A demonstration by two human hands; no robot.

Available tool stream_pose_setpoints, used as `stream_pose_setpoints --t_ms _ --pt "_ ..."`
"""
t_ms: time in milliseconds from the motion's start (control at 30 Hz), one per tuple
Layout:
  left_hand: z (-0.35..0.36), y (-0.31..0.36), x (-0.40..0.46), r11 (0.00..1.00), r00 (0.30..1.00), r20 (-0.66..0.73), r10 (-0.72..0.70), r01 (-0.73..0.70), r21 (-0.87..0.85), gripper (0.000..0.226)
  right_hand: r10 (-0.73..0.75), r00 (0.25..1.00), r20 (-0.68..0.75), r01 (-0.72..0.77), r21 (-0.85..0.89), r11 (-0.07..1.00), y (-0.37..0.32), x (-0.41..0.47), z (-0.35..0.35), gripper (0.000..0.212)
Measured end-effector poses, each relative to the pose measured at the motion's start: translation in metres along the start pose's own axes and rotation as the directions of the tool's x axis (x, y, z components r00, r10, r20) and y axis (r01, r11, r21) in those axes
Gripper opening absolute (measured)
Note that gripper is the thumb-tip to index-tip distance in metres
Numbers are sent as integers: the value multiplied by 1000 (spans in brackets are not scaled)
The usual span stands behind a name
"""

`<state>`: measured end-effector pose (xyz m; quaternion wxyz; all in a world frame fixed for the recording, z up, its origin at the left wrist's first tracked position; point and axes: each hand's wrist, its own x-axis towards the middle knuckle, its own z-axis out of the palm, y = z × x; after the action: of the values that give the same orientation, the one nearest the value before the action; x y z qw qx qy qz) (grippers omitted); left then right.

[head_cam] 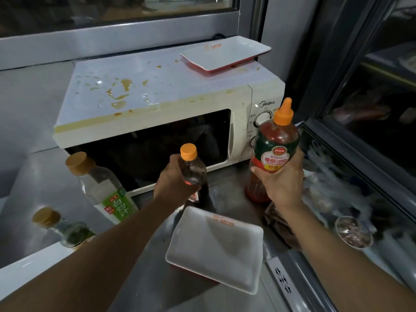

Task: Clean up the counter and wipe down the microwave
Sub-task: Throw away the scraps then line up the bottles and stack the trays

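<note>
A white microwave [157, 97] stands on the steel counter [227, 183], its top spattered with brown sauce stains. My left hand [172, 181] grips a dark-liquid bottle with an orange cap [191, 167] in front of the microwave door. My right hand [281, 183] holds a red sauce squeeze bottle with an orange nozzle [275, 140] beside the microwave's control panel. A white rectangular dish [216, 251] lies on the counter below my hands. Another white dish with a red underside [225, 52] sits on the microwave's top, back right.
Two clear bottles with tan caps stand at the left: a green-labelled one [101, 188] and a smaller one [63, 228]. A brown bag [281, 226] lies under my right wrist. A glass-topped freezer [360, 199] fills the right side.
</note>
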<state>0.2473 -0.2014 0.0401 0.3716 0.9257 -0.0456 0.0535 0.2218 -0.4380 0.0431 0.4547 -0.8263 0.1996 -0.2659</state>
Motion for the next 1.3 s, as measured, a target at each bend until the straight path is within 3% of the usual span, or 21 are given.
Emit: stream_pose_setpoints --t_ms 167,300,433,700,1067,1300 --pt "1 -2 3 998 999 -20 -27 26 -65 74 -33 999 -27 32 -16 999 0 0 4 93" --pt "-4 -5 9 992 994 66 -88 93 -80 70 -31 999 -7 31 14 999 0 0 5 92" --pt "-10 -10 10 996 993 105 -59 65 -59 60 -42 999 -5 42 22 999 -1 0 5 92" --pt "-13 -6 5 998 992 122 -41 46 -36 64 -32 999 6 32 -1 999 -4 -3 -2 92" --pt "-55 31 -11 999 998 -50 24 -26 -44 63 -113 993 36 113 -1 994 -52 -7 -33 90" --pt "-119 71 -33 998 986 -164 -23 31 47 58 -206 975 83 206 7 979 -115 -20 -50 93"
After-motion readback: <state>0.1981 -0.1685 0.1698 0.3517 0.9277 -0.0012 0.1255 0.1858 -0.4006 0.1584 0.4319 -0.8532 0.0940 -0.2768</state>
